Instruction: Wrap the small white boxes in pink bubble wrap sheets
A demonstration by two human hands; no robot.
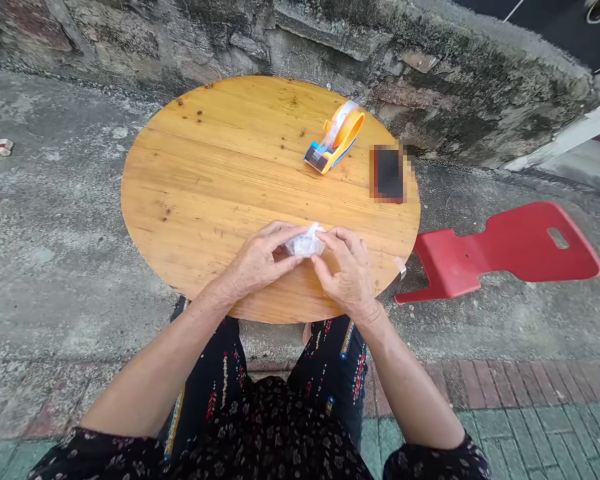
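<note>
A small crumpled bundle of clear plastic wrap (305, 243) sits between my two hands near the front of the round wooden table (220, 180). My left hand (267, 257) grips its left side, thumb in front and fingers behind. On the other side my right hand (347, 267) pinches the bundle with thumb and fingertips. Whatever is inside the plastic is too unclear to name. Farther back on the table stands an orange and blue tape dispenser (336, 139) with a roll of clear tape.
A blurred dark rectangular object with a red edge (389, 175) lies at the table's right. Beside the table is a red plastic chair (510, 247). A stone wall (320, 47) runs behind. A small box (0, 147) lies on the ground at left.
</note>
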